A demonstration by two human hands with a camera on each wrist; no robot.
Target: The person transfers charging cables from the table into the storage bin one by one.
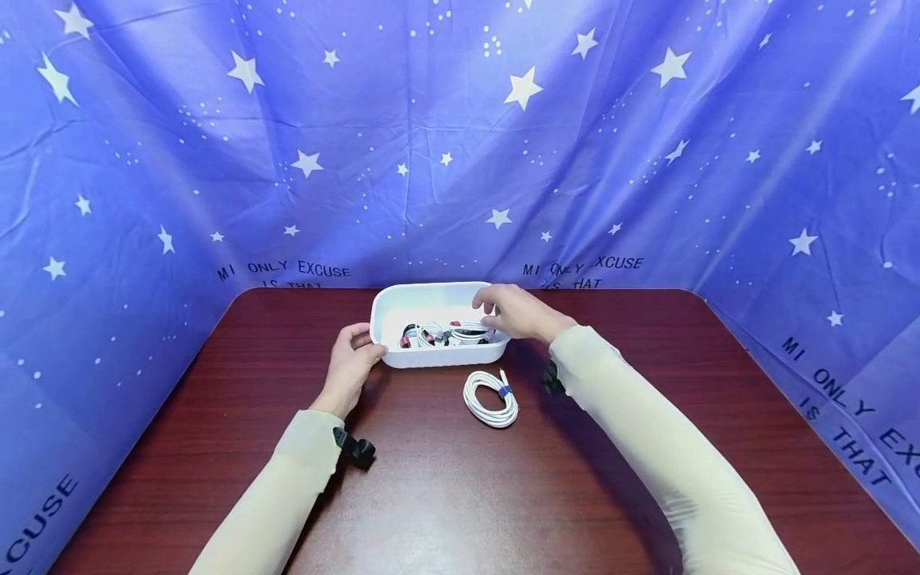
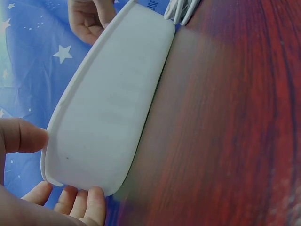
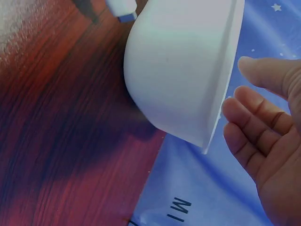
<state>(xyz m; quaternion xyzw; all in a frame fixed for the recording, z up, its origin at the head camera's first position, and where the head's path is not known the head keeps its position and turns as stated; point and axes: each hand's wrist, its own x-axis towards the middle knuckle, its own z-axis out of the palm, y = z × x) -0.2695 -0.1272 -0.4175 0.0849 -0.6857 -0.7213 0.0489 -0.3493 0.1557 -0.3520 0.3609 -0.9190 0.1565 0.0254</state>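
A white plastic bin (image 1: 438, 357) sits near the table's far edge, holding several bundled cables (image 1: 470, 332) with white, black and red parts. My left hand (image 1: 346, 369) grips its left end; in the left wrist view the thumb (image 2: 28, 135) touches the rim and the fingertips (image 2: 96, 200) rest against the end wall. Over the right end of the bin, my right hand (image 1: 523, 311) hovers with its fingers loosely bent. The right wrist view shows nothing between that thumb (image 3: 263, 71) and the fingers. In front of the bin lies a coiled white cable (image 1: 474, 406) with a blue strap (image 1: 506, 391).
The dark red wooden table (image 1: 431, 495) extends toward me and to both sides. Blue curtains (image 1: 402, 144) with white stars hang behind it and along its left and right edges. A black wrist camera (image 1: 355, 449) is strapped to my left forearm.
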